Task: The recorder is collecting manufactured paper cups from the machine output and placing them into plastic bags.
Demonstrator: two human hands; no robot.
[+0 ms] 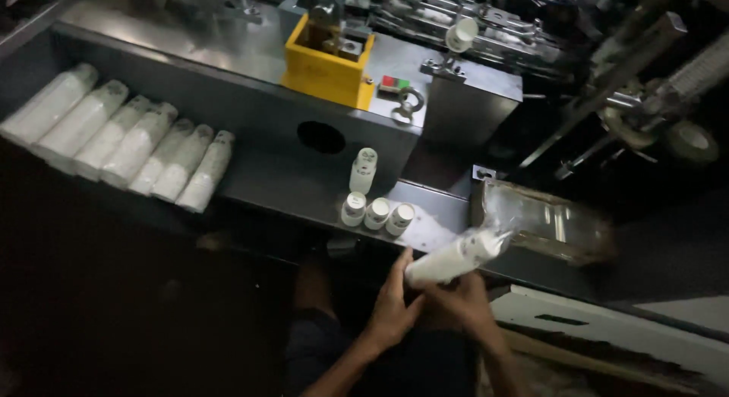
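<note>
Seen from above in dim light, both hands meet low in the middle of the view, just in front of the near edge of the grey metal bench. The left hand and the right hand are together, clamped on a white bottle in clear wrap, which lies tilted with its far end raised toward the right; the left fingers press against its lower end while the right hand grips it from beneath. The wrapping at the upper end is blurred, so its exact shape cannot be told. Just beyond the hands, three small white bottles stand upright side by side on the bench, and one taller clear bottle stands just behind them. To the right of the held bottle lies an open tray of clear film, tilted, near the bench's right end. On the left part of the bench a row of wrapped white bottles lies side by side, well apart from the hands. Farther back sits a yellow box-shaped guard on the machine, with a round hole in the panel below it and a red and green switch to its right.
</note>
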